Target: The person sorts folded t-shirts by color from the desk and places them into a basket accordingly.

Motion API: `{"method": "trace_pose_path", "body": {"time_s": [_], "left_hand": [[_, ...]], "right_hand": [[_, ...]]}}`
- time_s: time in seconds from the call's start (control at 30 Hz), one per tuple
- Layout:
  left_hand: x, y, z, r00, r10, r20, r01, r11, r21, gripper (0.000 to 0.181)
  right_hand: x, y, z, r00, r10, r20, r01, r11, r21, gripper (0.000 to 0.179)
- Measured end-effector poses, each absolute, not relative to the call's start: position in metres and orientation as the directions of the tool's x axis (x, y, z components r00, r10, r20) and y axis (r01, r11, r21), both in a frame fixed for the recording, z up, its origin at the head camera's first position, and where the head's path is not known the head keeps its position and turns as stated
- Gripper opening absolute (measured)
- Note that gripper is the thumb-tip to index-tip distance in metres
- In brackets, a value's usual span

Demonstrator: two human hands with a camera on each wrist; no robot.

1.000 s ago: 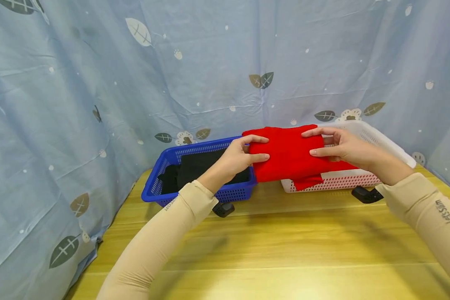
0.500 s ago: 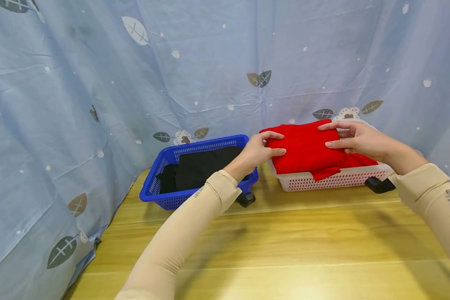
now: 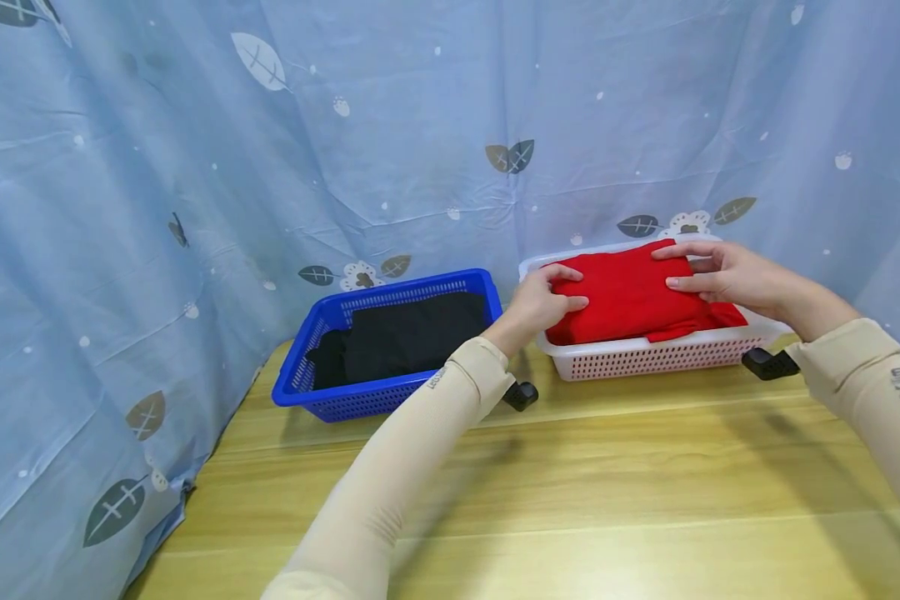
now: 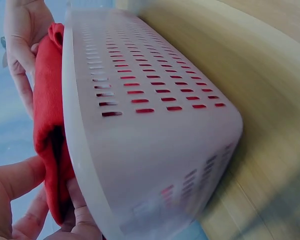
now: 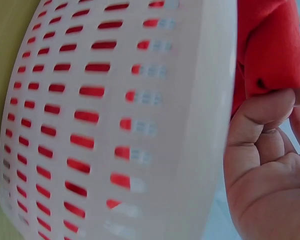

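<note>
A folded red garment [image 3: 630,292] lies over the white basket [image 3: 660,358], held level between both hands at about rim height. My left hand [image 3: 534,307] grips its left edge, thumb on top and other fingers beneath, as the left wrist view shows. At the opposite edge my right hand [image 3: 742,282] pinches the folded cloth; its curled fingers [image 5: 270,110] sit under the fold in the right wrist view. More red cloth [image 3: 727,315] shows inside the basket, to the right of the folded piece. The garment's exact kind cannot be made out.
A blue basket [image 3: 367,404] with folded black cloth [image 3: 420,333] stands left of the white one. Both rest at the back of a wooden table [image 3: 607,483]. A pale blue patterned curtain [image 3: 390,108] hangs behind and to the left.
Both hands have carried the red garment right and lowered it, from the gap between the baskets to the white basket. More of the blue basket is uncovered.
</note>
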State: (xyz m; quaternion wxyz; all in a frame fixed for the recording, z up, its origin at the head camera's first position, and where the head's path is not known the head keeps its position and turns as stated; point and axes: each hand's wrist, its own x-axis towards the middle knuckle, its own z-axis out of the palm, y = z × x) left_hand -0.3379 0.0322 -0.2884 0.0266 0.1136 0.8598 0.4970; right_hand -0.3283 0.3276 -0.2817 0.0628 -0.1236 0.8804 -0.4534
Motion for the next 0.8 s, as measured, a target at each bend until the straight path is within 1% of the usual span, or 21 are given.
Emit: {"method": "trace_pose_path", "body": {"time_s": [0.3,0.47,0.57,0.7,0.8], "left_hand": [[-0.340,0.046,-0.289,-0.979,0.174,0.103,0.183,0.539,0.822,0.030],[-0.342,0.048,-0.289,-0.981,0.161,0.107,0.179,0.549,0.816,0.031],[-0.343,0.047,-0.290,-0.980,0.179,0.091,0.180,0.578,0.796,0.035],[-0.343,0.044,-0.289,-0.978,0.206,0.032,0.157,0.628,0.762,0.038],[-0.342,0.042,-0.287,-0.978,0.211,0.010,0.145,0.635,0.759,0.038]], "right_hand": [[-0.334,0.333,-0.283,-0.968,-0.250,-0.020,-0.140,0.606,-0.783,0.063],[-0.336,0.334,-0.285,-0.967,-0.253,-0.025,-0.138,0.608,-0.782,0.063],[-0.337,0.335,-0.285,-0.968,-0.249,-0.024,-0.139,0.616,-0.775,0.063],[-0.335,0.338,-0.284,-0.970,-0.244,-0.022,-0.146,0.647,-0.748,0.061],[-0.332,0.341,-0.282,-0.972,-0.235,-0.023,-0.144,0.668,-0.730,0.060]]}}
